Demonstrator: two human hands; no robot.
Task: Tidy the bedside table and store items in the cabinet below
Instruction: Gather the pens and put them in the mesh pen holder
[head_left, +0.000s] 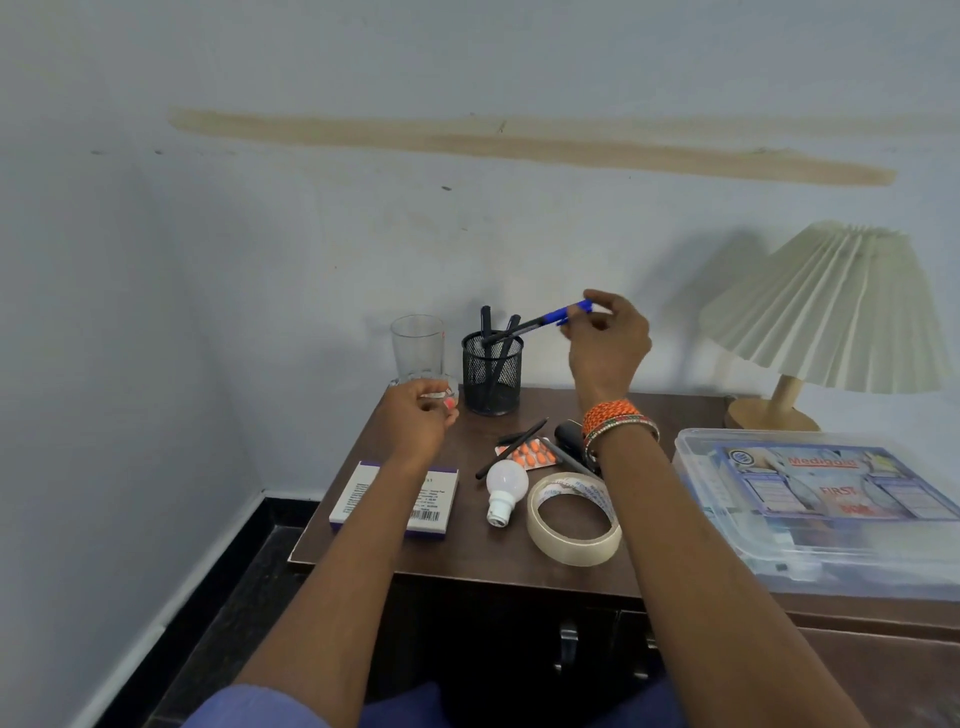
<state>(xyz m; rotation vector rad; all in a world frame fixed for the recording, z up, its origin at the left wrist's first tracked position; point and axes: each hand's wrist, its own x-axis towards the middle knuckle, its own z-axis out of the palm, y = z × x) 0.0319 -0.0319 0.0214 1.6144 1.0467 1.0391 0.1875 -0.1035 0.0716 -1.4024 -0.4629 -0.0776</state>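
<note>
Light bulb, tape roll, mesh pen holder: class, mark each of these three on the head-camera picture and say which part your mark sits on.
light bulb (506, 480), head view, on the white glass globe.
tape roll (566, 545), head view, on the outer band nearest the camera.
mesh pen holder (492, 376), head view, on the front of the black mesh wall.

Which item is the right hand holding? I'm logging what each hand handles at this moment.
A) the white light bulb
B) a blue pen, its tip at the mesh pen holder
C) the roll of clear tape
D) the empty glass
B: the right hand pinches a blue pen angled down to the rim of the black mesh pen holder, while the tape roll, light bulb and glass sit on the table.
</note>
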